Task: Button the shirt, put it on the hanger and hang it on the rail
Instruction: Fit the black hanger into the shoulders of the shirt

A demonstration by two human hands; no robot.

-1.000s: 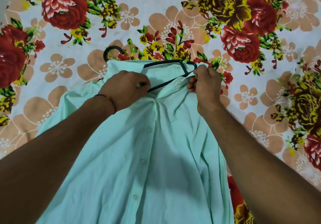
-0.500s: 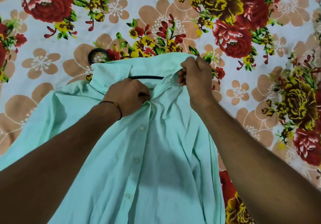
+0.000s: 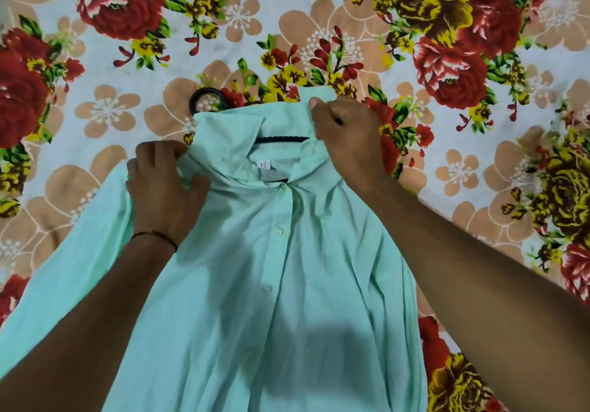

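- The mint shirt [image 3: 287, 284] lies front-up at centre frame on a floral bedsheet [image 3: 95, 114], its placket apparently buttoned.
- The black hanger [image 3: 281, 139] sits inside the neck, with its hook poking out at the collar's upper left.
- The left grip [image 3: 162, 184] bunches the shoulder cloth, and the right grip [image 3: 348, 137] pinches the collar edge.
- The cloth looks light, limp and quick to crease, so it is probably best lifted by the hook.
- No rail is in sight.

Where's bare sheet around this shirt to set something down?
Bare sheet: beyond the hanger hook and collar, right of the right hand, and left of the left hand above the sleeve. Crowded at the collar, both hands gripping the shirt.
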